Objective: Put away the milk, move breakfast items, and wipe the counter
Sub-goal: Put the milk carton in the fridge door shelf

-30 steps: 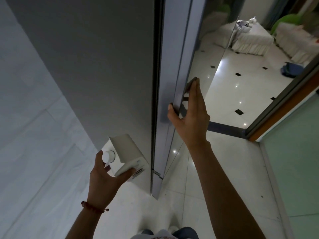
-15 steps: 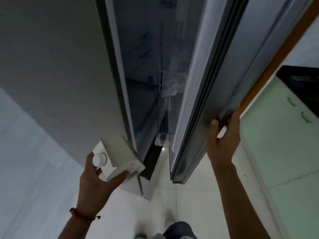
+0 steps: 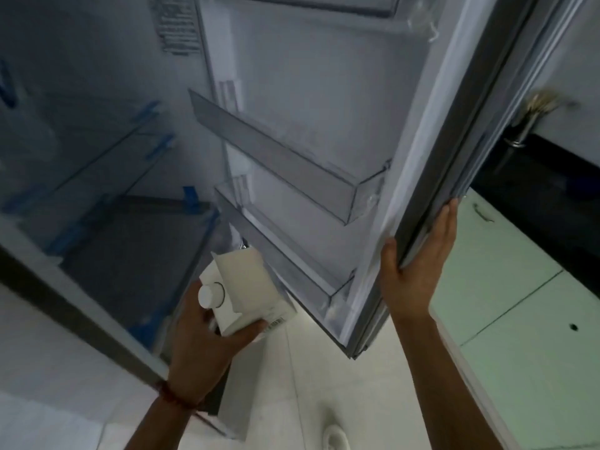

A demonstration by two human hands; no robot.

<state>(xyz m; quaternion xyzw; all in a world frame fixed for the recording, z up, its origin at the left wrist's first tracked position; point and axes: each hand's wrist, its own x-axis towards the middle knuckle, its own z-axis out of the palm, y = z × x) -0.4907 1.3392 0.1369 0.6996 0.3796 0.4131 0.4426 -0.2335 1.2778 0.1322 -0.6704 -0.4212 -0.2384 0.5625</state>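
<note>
Count: 1 milk carton (image 3: pixel 246 293) in my left hand (image 3: pixel 198 358), 1 fridge door (image 3: pixel 431 177) under my right hand (image 3: pixel 418 271). Door bins: 2 clear ones (image 3: pixel 292 160) (image 3: pixel 285 261), plus a 3rd up top (image 3: pixel 324 3). 2 glass shelves (image 3: pixel 97 157) inside w/ blue tape.

The milk carton (image 3: pixel 246 287) I hold is white with a round white cap (image 3: pixel 211 294). Behind it, the fridge shelves (image 3: pixel 107 177) have blue tape (image 3: pixel 190 194). The fridge door (image 3: pixel 324 108) is white inside with grey edges. My bracelet (image 3: pixel 172 396) is red.
</note>
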